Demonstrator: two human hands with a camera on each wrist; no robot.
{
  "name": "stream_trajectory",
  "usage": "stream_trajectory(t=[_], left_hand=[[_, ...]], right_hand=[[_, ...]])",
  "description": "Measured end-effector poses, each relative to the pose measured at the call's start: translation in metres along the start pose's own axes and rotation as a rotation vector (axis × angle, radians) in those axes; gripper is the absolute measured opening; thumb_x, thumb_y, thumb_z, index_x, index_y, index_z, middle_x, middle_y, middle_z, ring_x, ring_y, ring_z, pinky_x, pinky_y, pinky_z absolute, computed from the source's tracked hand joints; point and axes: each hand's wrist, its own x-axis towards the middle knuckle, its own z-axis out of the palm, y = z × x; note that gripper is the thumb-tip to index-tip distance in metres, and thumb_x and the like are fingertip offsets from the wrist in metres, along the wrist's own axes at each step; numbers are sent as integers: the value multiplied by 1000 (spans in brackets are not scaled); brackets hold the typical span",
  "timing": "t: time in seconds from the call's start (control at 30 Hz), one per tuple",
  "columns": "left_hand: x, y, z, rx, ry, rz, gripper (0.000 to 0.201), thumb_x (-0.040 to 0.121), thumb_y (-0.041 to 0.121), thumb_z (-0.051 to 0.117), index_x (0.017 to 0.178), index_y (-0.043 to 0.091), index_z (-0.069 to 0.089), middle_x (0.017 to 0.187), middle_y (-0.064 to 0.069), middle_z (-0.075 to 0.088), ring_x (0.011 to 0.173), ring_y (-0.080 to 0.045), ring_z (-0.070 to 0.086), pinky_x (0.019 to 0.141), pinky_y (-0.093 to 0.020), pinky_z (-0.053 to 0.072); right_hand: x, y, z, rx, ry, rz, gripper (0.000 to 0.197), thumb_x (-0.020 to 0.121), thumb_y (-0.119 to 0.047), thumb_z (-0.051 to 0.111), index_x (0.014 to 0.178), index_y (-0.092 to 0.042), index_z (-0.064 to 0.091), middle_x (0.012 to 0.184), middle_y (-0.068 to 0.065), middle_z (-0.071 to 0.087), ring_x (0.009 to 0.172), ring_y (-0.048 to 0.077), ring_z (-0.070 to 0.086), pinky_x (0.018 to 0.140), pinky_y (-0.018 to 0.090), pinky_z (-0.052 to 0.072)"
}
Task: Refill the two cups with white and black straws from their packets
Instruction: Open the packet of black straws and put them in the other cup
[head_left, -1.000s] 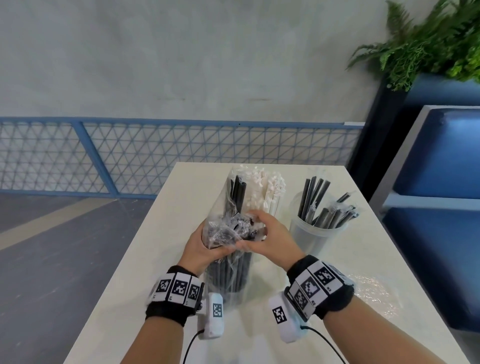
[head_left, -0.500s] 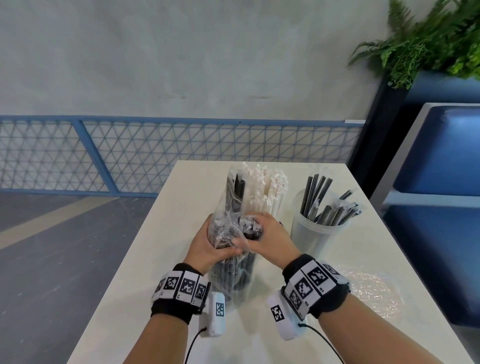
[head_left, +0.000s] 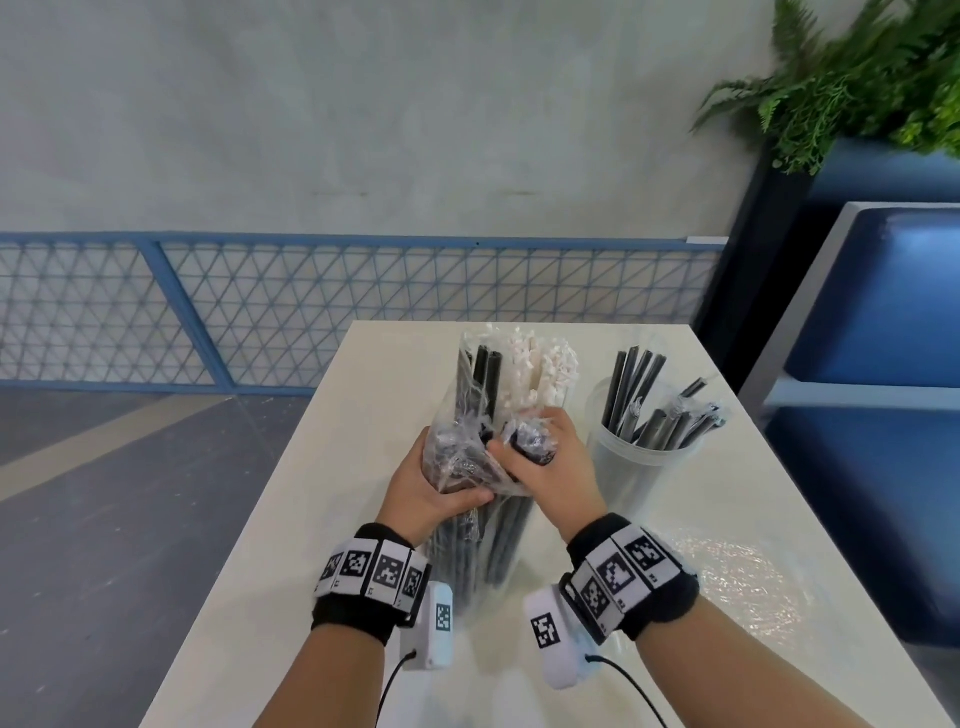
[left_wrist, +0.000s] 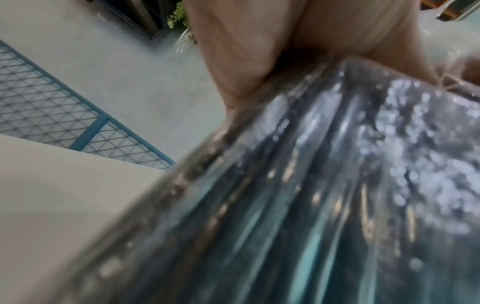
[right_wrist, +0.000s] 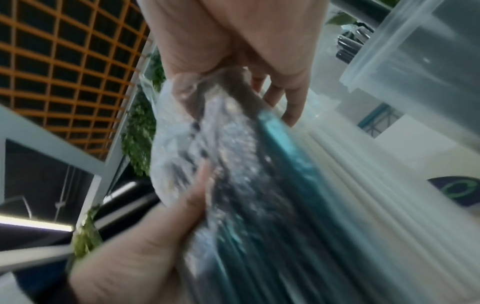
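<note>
While both hands are working the packet of black straws (head_left: 485, 499) standing on the bench (head_left: 291, 545), the left hand (head_left: 426, 488) is clamping its crumpled film and the right hand (head_left: 550, 467) is gripping a bunch of straws through the torn top. A sudden tear is likely to be scattering straws or knocking the black-straw cup (head_left: 631, 462) just beside the right hand.
</note>
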Motion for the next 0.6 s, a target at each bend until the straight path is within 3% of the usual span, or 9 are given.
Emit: stream_trajectory(t=[0.03,0.1,0.17,0.27,0.33,0.4,0.43,0.53,0.6], left_hand=[[0,-1,0,12,0,-2,73,51,10,89,114,17,55,109,-2,68,104,-13,65,86,-26,52],[0,-1,0,48,8,-7,71,53,11,88,115,19,55,110,-1,68,106,-14,64,91,-30,50],[1,0,1,65,26,-9,64,56,4,86,110,23,57,108,1,69,104,-13,65,92,-34,50],[2,3,2,102,52,-3,61,57,0,84,106,27,58,104,5,70,101,-7,65,92,-31,50],[2,4,2,105,55,-14,61,58,1,84,105,30,58,104,7,70,100,-6,65,91,-29,50],[3,6,2,125,55,-10,60,58,6,85,105,32,58,104,8,69,99,-3,64,88,-24,49],[3,7,3,150,60,-3,59,59,9,85,105,32,57,104,8,69,98,-1,64,86,-21,48],[1,10,6,189,85,16,54,59,15,85,103,32,58,102,10,69,95,1,64,83,-17,47],[0,12,9,205,82,27,54,60,15,85,101,34,57,99,11,69,93,3,64,81,-14,47]], right_hand=[[3,-4,-1,71,21,0,31,74,-21,76,88,-31,50,107,5,63,90,1,62,82,6,44],[12,-8,-6,181,43,24,36,68,-31,78,95,-26,55,104,6,67,92,12,65,90,31,52],[18,-20,-14,231,57,9,45,67,-35,77,104,-15,60,99,5,69,94,19,66,90,41,53],[26,-37,-26,340,84,-24,28,79,-18,71,101,-2,65,85,0,67,84,12,63,86,34,51],[31,-41,-31,433,127,-28,32,80,-18,71,104,2,63,90,3,67,89,13,63,89,33,50],[33,-39,-31,458,177,-5,49,74,-29,76,111,-1,60,104,9,68,101,21,63,96,37,49],[32,-37,-31,444,191,7,51,72,-29,77,112,-4,59,106,9,68,102,21,64,94,35,50],[20,-25,-25,261,155,21,46,70,-22,79,109,-13,56,99,-2,68,92,10,65,78,20,53],[12,-12,-17,142,141,69,48,67,-22,81,108,-14,59,98,-4,69,91,9,66,80,26,55]])
